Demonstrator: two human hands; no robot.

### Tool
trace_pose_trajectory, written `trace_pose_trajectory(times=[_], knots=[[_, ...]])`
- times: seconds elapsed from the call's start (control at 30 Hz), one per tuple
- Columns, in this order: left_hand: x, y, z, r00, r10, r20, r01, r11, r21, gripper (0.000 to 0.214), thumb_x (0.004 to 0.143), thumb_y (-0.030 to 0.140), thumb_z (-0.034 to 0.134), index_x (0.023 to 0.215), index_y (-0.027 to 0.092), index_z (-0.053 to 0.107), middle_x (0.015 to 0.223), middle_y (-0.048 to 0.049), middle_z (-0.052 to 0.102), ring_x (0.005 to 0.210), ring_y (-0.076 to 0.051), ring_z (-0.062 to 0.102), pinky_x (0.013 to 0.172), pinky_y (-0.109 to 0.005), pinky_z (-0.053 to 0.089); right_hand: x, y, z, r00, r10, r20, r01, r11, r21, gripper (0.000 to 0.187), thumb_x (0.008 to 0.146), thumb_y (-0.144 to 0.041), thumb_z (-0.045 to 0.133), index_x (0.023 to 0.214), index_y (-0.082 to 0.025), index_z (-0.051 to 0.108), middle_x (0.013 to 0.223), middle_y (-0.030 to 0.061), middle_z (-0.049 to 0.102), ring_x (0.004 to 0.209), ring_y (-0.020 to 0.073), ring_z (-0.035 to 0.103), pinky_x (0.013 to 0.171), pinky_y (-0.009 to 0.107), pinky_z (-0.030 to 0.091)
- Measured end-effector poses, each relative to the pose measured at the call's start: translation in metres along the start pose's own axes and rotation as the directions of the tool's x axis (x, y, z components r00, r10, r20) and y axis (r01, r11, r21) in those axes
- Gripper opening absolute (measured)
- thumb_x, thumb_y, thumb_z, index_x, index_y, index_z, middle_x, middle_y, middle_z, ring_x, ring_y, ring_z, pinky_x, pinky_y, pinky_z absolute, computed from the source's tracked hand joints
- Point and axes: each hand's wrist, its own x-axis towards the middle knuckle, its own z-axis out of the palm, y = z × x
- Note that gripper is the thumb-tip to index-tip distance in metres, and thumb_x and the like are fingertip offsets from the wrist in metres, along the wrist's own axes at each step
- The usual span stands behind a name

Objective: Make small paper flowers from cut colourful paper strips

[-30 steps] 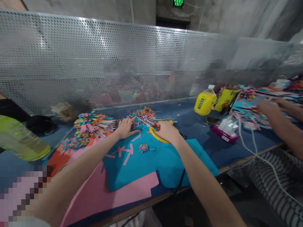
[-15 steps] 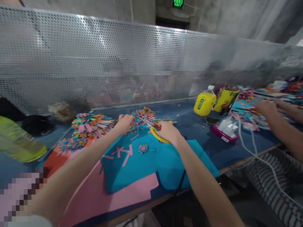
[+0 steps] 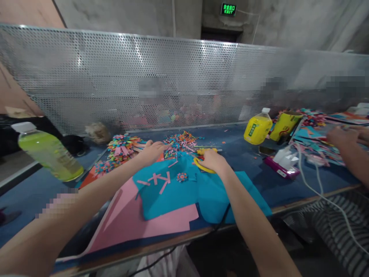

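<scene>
The right hand (image 3: 212, 161) grips yellow-handled scissors (image 3: 204, 166) at the far edge of the blue sheet (image 3: 170, 196); the left hand (image 3: 152, 151), fingers straighter than before, is left of the strip pile (image 3: 186, 141), its hold unclear.

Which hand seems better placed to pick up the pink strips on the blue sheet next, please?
Probably the left hand: it is nearer the pink strips, and no tool shows in it. The right hand is occupied with the yellow-handled scissors.
</scene>
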Motion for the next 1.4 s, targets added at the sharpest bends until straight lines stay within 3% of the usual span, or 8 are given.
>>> trace_pose_trajectory(times=[0.2,0.47,0.67,0.8,0.87,0.97,1.07,1.4], knots=[[-0.025,0.030,-0.029,0.984,-0.139,-0.112,0.099,0.946,-0.308,0.035,0.082,0.012,0.028,0.112,0.015,0.045,0.101,-0.0099,0.054,0.098,-0.020,0.047,0.086,-0.034,0.036,-0.002,0.007,-0.003,0.996,-0.008,0.087,0.010,1.000,-0.022,0.039,0.070,-0.048,0.053,0.089,-0.014,0.060,0.089,0.0118,0.065,0.077,0.0228,0.062,0.058,0.025,0.043],[-0.072,0.088,-0.054,0.990,-0.138,0.002,0.101,0.716,-0.691,0.029,0.083,0.017,0.028,0.109,0.020,0.040,0.098,-0.0062,0.049,0.090,-0.017,0.047,0.081,-0.032,0.040,-0.003,0.009,0.001,0.990,0.031,0.137,-0.021,0.997,-0.071,0.029,0.065,-0.032,0.063,0.087,-0.014,0.058,0.089,0.0114,0.064,0.076,0.0216,0.061,0.058,0.025,0.044],[-0.085,0.109,-0.066,0.971,-0.200,0.128,0.198,0.386,-0.901,0.026,0.084,0.025,0.030,0.107,0.026,0.044,0.092,-0.0050,0.047,0.081,-0.017,0.046,0.073,-0.031,0.043,0.002,0.011,0.003,0.996,-0.002,0.092,0.008,0.998,-0.069,0.032,0.057,-0.030,0.070,0.081,-0.013,0.059,0.085,0.0101,0.063,0.076,0.0213,0.060,0.063,0.026,0.044],[-0.088,0.119,-0.070,0.975,-0.196,0.103,0.139,0.174,-0.975,0.023,0.083,0.025,0.033,0.103,0.026,0.046,0.090,-0.0034,0.044,0.073,-0.015,0.045,0.070,-0.031,0.042,-0.006,-0.002,-0.007,0.989,-0.142,-0.037,0.142,0.990,0.000,0.025,0.073,-0.035,0.058,0.087,-0.014,0.057,0.093,0.0093,0.060,0.086,0.0179,0.056,0.072,0.026,0.041],[-0.089,0.122,-0.069,0.975,-0.194,0.104,0.125,0.095,-0.988,0.020,0.084,0.025,0.034,0.100,0.025,0.046,0.088,-0.0031,0.042,0.073,-0.014,0.044,0.070,-0.031,0.042,-0.015,-0.015,-0.011,0.953,-0.288,-0.090,0.296,0.950,0.100,0.022,0.079,-0.035,0.052,0.091,-0.017,0.056,0.095,0.0048,0.059,0.086,0.0125,0.054,0.074,0.021,0.040],[-0.089,0.123,-0.064,0.975,-0.189,0.115,0.119,0.011,-0.993,0.022,0.084,0.028,0.035,0.105,0.026,0.042,0.085,-0.0021,0.039,0.073,-0.014,0.042,0.069,-0.030,0.042,-0.031,-0.036,-0.012,0.792,-0.587,-0.168,0.601,0.704,0.378,0.017,0.082,-0.032,0.048,0.087,-0.017,0.056,0.084,0.0014,0.059,0.074,0.0096,0.053,0.068,0.019,0.041],[-0.089,0.120,-0.050,0.971,-0.208,0.120,0.116,-0.030,-0.993,0.027,0.083,0.029,0.037,0.110,0.027,0.038,0.083,-0.0010,0.037,0.072,-0.014,0.039,0.068,-0.029,0.041,-0.041,-0.051,-0.007,0.674,-0.722,-0.154,0.690,0.542,0.480,0.014,0.081,-0.029,0.051,0.083,-0.017,0.058,0.076,-0.0005,0.057,0.068,0.0092,0.051,0.063,0.018,0.040],[-0.084,0.114,-0.022,0.932,-0.343,0.116,0.061,-0.168,-0.984,0.031,0.081,0.033,0.049,0.108,0.026,0.036,0.080,0.0017,0.038,0.066,-0.009,0.040,0.059,-0.023,0.036,-0.044,-0.062,0.007,0.626,-0.772,-0.108,0.665,0.456,0.591,0.017,0.083,-0.025,0.048,0.092,-0.016,0.059,0.076,0.0005,0.059,0.065,0.0081,0.055,0.063,0.018,0.042]])
